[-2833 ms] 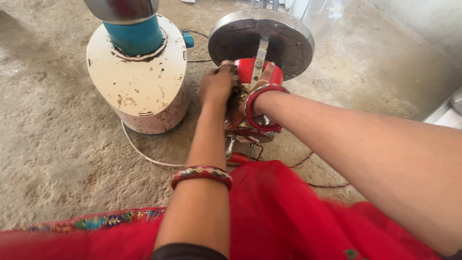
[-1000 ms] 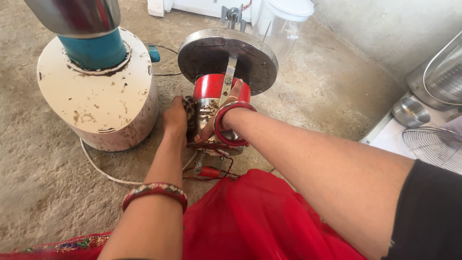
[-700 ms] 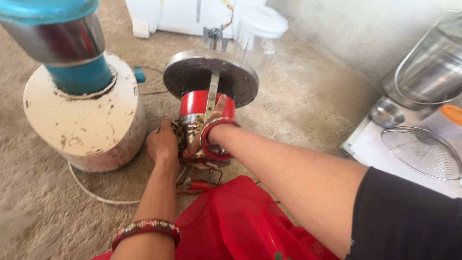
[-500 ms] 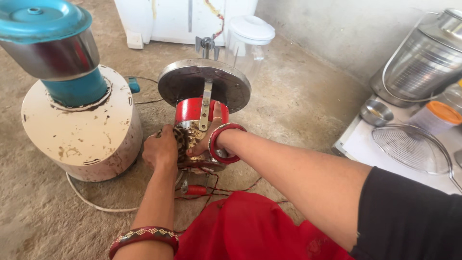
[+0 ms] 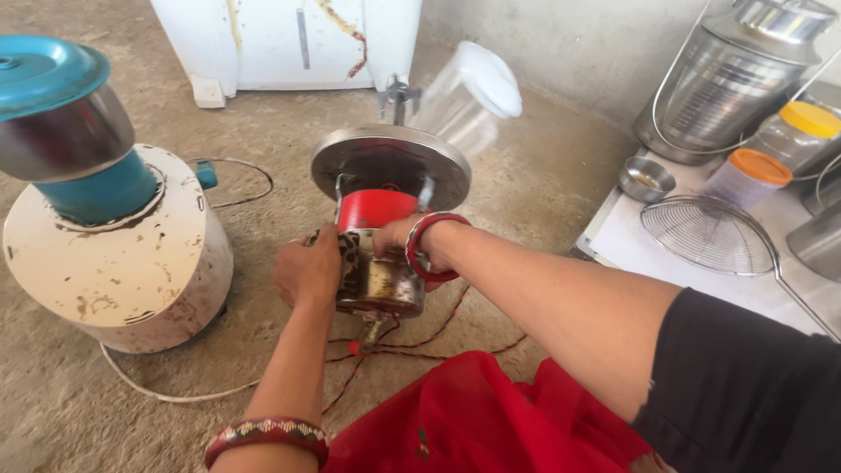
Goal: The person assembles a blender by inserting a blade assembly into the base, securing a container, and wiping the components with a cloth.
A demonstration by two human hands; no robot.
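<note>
1. Since the earlier frames the view has lifted and pulled back: the small motor (image 5: 378, 263) sat higher in the picture before and now sits at its centre, with more of the floor and the things beyond it showing. Both hands have stayed on the motor throughout.
2. Far left of the motor stands a worn cream mixer base (image 5: 123, 263) on the concrete floor (image 5: 543, 184), carrying a steel jar with a teal lid (image 5: 53, 105). A white cord (image 5: 175, 390) curls out from under the base toward the motor.
3. The left hand (image 5: 308, 271) is closed against the motor's left side, fingers curled round its rusty metal body. A beaded bangle (image 5: 267, 435) sits on that forearm, nearer the camera.
4. The motor stands on the floor, just in front of red cloth (image 5: 491, 420). It has a red upper section, a dull metal lower body and a round metal disc (image 5: 392, 165) at its far end. Thin red wires (image 5: 429, 337) trail from its base.
5. The right hand (image 5: 399, 241) is clamped on the motor's upper right, fingers wrapped over the join of the red and metal parts. A red bangle (image 5: 427, 247) circles that wrist.
6. Behind the motor lie a clear plastic jar with a white lid (image 5: 464, 96) and a white appliance (image 5: 289, 44).
7. Right of the motor, a low white surface (image 5: 631, 254) holds a small steel bowl (image 5: 646, 179), a wire strainer (image 5: 708, 235), an orange-lidded jar (image 5: 745, 180), a yellow-lidded jar (image 5: 793, 131) and a large steel can (image 5: 727, 70).
</note>
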